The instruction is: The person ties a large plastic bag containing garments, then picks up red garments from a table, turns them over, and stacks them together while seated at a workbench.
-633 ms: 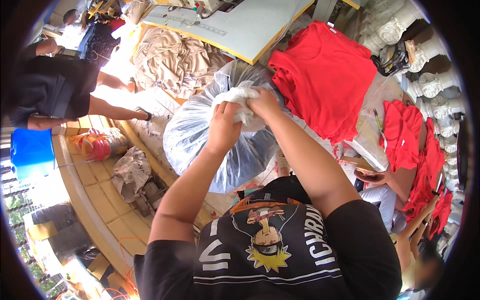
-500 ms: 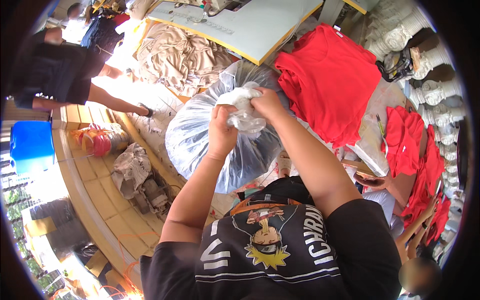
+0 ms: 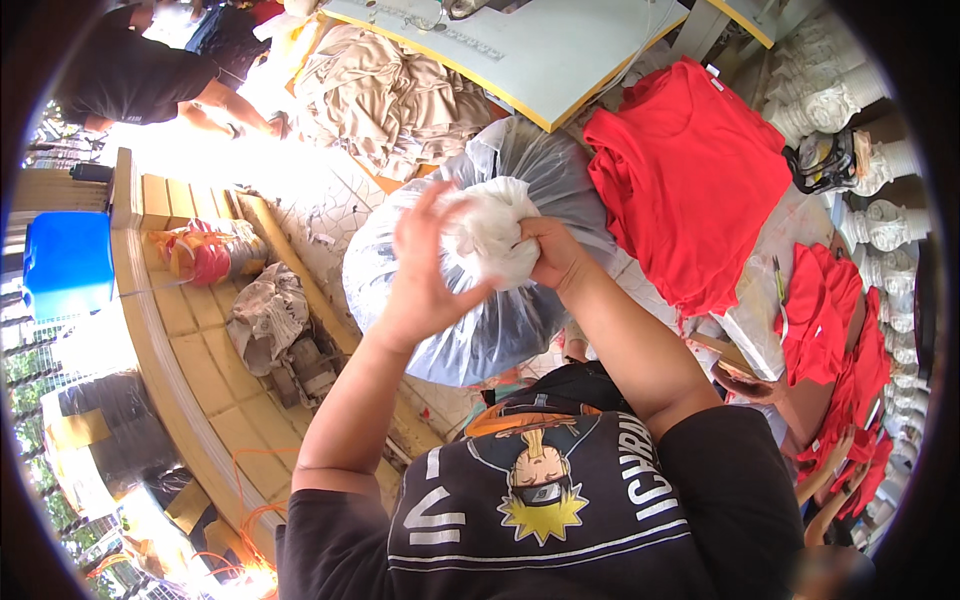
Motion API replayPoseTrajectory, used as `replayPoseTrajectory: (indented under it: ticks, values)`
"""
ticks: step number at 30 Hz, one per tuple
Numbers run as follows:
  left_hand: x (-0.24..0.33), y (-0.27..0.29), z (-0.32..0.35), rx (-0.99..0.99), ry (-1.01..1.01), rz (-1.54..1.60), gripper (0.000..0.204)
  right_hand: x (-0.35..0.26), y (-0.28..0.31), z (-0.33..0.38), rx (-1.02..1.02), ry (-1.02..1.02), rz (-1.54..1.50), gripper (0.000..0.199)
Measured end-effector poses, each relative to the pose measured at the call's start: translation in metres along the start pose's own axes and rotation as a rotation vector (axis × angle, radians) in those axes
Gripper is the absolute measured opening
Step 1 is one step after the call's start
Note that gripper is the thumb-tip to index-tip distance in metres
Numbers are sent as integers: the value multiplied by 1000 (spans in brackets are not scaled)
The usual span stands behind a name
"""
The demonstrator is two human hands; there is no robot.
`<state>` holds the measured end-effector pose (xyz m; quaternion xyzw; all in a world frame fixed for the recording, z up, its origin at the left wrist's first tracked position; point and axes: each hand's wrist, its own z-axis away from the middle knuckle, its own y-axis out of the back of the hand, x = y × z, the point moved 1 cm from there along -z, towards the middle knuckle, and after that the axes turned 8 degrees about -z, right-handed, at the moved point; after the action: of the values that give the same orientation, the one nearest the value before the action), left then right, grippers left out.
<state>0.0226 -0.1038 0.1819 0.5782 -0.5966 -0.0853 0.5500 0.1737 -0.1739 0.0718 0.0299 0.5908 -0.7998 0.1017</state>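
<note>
A big clear plastic bag (image 3: pixel 500 320) stuffed with grey cloth fills the middle of the view. Its neck (image 3: pixel 490 235) is bunched into a white twisted knot on top. My left hand (image 3: pixel 420 270) wraps around the left side of that neck, fingers partly spread. My right hand (image 3: pixel 550 255) grips the neck from the right, fingers closed on the plastic. Both forearms reach up from my black printed shirt.
A red shirt (image 3: pixel 690 175) lies spread to the right, more red garments (image 3: pixel 845 330) beyond it. Beige cloth (image 3: pixel 385 95) is piled by a white table (image 3: pixel 540 50). Another person's arm (image 3: pixel 215 100) works at upper left. A blue bin (image 3: pixel 65 260) stands left.
The bag and both hands now sit larger and more central in view. My left hand has shifted around the twisted neck, fingers opening wider.
</note>
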Motion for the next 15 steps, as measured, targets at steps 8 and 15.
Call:
replayPoseTrajectory:
  ticks: [8,15]
  values:
    - [-58,-43,-30,-200,5,-15,36,-22,0,4,181,414,903,39]
    - [-66,-87,-40,348,1091,1387,43,-20,12,12,430,570,1579,62]
